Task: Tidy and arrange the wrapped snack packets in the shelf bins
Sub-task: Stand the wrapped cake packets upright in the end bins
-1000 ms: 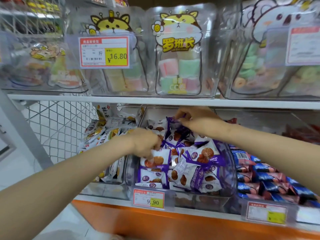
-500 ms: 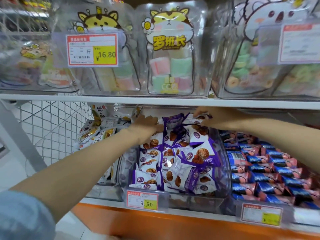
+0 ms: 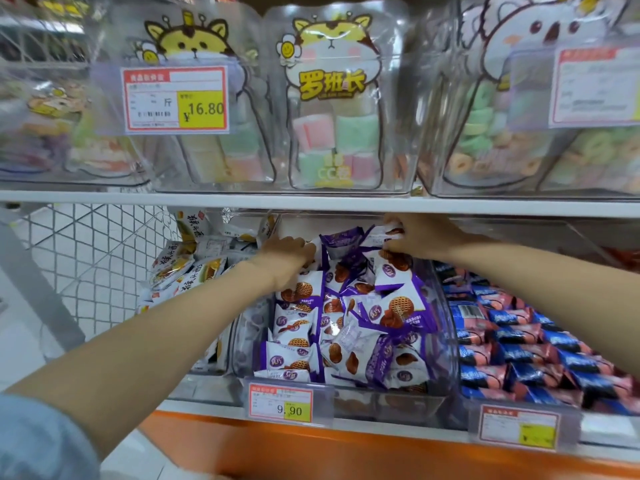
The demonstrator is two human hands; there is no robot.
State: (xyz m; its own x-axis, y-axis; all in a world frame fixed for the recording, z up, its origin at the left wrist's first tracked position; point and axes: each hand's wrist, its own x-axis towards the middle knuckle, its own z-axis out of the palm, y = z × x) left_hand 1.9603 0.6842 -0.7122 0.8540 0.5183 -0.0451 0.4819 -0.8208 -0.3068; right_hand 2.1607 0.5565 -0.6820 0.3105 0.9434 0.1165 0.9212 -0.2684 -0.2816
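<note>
Over the clear plastic bin (image 3: 446, 344) of purple-and-white waffle-biscuit packets (image 3: 394, 310), the right hand (image 3: 420, 237) pinches one packet (image 3: 382, 233) at one o'clock; the left hand (image 3: 287, 254) at eleven hides its grip.

Single view, from a camera worn on the person's head. It looks forward and slightly down, close to the shelving: middle bin (image 3: 446, 358) near centre, upper shelf edge (image 3: 311, 203) across the frame, left forearm (image 3: 173, 323) and right forearm (image 3: 540, 280) framed at the sides.
</note>
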